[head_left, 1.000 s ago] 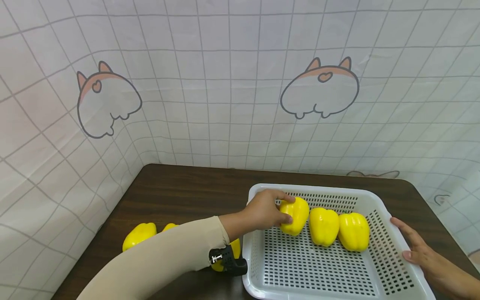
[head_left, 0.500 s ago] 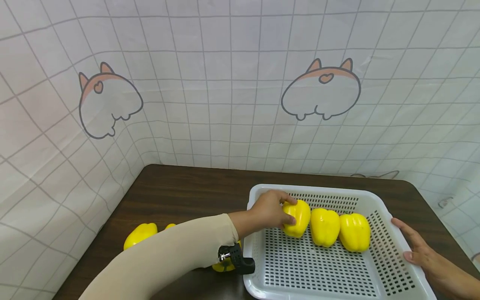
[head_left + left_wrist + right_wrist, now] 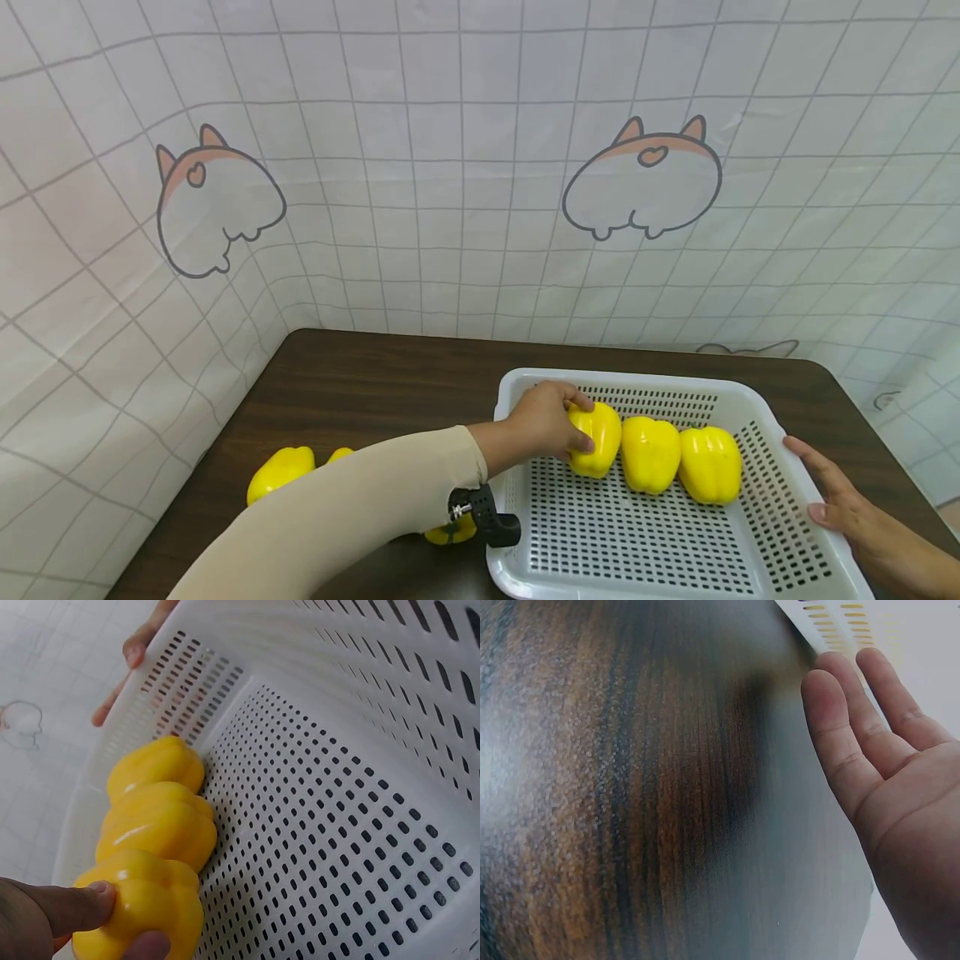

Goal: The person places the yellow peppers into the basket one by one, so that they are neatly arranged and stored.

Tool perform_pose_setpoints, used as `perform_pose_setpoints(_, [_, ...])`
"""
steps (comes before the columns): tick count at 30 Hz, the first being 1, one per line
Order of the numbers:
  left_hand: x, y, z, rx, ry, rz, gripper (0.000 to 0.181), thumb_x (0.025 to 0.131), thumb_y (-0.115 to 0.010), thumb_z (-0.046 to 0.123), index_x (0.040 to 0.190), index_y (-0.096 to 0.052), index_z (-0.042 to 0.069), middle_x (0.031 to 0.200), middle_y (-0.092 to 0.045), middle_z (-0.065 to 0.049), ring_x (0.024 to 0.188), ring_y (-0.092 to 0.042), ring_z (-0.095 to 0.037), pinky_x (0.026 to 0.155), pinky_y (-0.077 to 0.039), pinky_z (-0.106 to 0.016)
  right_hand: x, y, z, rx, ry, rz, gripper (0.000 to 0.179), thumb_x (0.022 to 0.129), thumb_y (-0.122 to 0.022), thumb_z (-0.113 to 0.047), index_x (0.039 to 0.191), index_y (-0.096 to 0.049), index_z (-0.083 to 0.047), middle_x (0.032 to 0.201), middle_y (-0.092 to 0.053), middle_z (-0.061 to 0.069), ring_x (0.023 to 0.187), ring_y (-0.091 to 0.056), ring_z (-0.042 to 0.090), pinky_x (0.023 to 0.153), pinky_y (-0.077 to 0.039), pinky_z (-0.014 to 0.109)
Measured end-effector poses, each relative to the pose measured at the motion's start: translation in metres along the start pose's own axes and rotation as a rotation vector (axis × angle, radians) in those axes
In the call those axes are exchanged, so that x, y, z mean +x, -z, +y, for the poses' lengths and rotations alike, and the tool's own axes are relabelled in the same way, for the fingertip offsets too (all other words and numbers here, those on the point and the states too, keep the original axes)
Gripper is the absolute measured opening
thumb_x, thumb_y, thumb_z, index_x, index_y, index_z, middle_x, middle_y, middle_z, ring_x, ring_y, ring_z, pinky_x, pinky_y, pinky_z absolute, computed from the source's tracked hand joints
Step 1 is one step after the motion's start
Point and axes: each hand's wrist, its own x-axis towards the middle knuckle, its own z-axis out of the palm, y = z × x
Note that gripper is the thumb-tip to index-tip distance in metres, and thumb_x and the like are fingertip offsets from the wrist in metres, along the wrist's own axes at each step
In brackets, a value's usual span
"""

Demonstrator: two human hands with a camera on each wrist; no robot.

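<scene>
In the head view a white perforated plastic basket stands on the table's right side. My left hand pinches a yellow bell pepper inside it, near the back left. The left wrist view shows the thumb and a finger on this pepper's glossy skin. Beside it sit a middle pepper and a right pepper, forming a row along the far wall. My right hand touches the basket's right rim. In the right wrist view its fingers are fairly straight against the outer side.
Left of the basket, on the dark wood table, lie a yellow pepper and others partly hidden by my left sleeve, one pepper near the wrist mount. A white gridded sheet hangs behind.
My left hand has shifted slightly right and down with its pepper, bringing it close against the middle one. The right hand has stayed at the rim.
</scene>
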Motion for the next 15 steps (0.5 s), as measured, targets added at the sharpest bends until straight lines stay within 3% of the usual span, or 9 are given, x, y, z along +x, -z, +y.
perform_pose_setpoints(15, [-0.003, -0.006, -0.005, -0.015, 0.012, 0.002, 0.045, 0.074, -0.089, -0.006, 0.111, -0.073, 0.014, 0.11, -0.062, -0.005, 0.083, -0.065, -0.019, 0.054, -0.059, -0.029, -0.003, -0.011, -0.001, -0.041, -0.033, 0.05, 0.078, 0.107, -0.036, -0.036, 0.148, 0.026, -0.059, 0.147, 0.029, 0.042, 0.117, -0.056, 0.042, 0.071, -0.06, 0.058])
